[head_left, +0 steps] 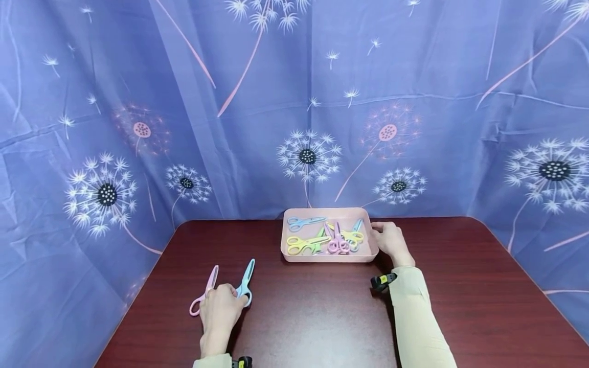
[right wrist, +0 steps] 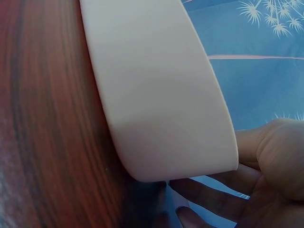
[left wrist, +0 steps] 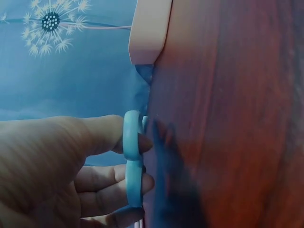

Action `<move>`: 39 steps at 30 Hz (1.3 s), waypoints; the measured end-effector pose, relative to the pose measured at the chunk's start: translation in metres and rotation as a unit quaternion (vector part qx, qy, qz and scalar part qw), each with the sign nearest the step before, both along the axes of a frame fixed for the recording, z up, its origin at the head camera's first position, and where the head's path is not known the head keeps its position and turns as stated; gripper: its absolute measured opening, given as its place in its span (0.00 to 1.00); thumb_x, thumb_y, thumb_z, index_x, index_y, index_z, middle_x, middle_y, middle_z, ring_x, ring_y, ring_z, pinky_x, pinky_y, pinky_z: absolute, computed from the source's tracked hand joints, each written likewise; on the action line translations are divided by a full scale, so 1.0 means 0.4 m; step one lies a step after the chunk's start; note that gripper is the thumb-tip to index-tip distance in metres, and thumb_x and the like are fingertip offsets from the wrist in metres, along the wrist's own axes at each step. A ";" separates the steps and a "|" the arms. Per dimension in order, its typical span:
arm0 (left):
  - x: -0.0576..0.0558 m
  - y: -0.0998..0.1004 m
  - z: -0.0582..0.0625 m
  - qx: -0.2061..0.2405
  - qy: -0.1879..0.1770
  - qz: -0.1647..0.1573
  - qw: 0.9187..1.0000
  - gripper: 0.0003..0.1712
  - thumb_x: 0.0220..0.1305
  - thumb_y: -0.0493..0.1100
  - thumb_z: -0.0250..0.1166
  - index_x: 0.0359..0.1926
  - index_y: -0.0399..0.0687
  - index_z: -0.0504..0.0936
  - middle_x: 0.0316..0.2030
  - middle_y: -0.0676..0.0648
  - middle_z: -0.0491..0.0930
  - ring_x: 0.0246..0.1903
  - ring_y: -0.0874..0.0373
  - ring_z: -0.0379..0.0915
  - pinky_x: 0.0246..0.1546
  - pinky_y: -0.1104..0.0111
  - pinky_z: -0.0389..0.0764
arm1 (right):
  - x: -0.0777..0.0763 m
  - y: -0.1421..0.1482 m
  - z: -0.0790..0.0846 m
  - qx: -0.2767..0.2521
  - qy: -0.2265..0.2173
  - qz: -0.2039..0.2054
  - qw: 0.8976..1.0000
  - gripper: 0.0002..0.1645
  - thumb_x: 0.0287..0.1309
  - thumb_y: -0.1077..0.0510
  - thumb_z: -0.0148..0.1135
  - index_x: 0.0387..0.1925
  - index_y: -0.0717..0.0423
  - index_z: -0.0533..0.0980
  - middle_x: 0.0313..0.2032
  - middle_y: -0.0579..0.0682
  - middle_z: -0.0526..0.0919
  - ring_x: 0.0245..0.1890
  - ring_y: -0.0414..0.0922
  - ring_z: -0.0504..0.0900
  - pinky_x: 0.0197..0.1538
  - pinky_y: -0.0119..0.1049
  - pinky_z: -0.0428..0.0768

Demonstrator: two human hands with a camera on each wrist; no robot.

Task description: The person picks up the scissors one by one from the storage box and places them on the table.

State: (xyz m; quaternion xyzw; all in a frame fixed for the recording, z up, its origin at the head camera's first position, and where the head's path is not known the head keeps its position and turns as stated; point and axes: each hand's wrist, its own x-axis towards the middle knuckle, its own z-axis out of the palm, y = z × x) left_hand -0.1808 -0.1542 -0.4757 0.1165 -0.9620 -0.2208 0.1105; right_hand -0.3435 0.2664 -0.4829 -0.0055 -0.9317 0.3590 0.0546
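Observation:
At the left of the table, my left hand (head_left: 222,309) grips a pair of light blue scissors (head_left: 246,281) by its handle loops, blades pointing away from me. The left wrist view shows the thumb and fingers at the blue scissors' loops (left wrist: 133,183). Just left of that hand is a pair of pink scissors (head_left: 212,278), partly hidden by the hand. My right hand (head_left: 390,242) holds the right end of a shallow pink tray (head_left: 331,258), thumb at the rim. In the right wrist view the tray's wall (right wrist: 156,95) covers part of the thumb.
Several scissors lie in the tray, among them blue scissors (head_left: 306,222), yellow scissors (head_left: 307,242) and pink scissors (head_left: 338,240). The tray stands near the back edge of the dark red wooden table (head_left: 303,306). Behind the table hangs a blue dandelion-print curtain (head_left: 257,168).

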 end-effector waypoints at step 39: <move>0.006 -0.007 0.043 -0.083 -0.047 -0.021 0.995 0.17 0.40 0.43 0.76 0.18 0.43 0.73 0.20 0.39 0.78 0.24 0.37 0.77 0.22 0.49 0.67 | 0.003 0.000 0.002 0.004 0.014 0.004 1.000 0.20 0.67 0.60 0.54 0.56 0.67 0.77 0.53 0.67 0.78 0.55 0.65 0.74 0.56 0.56 0.72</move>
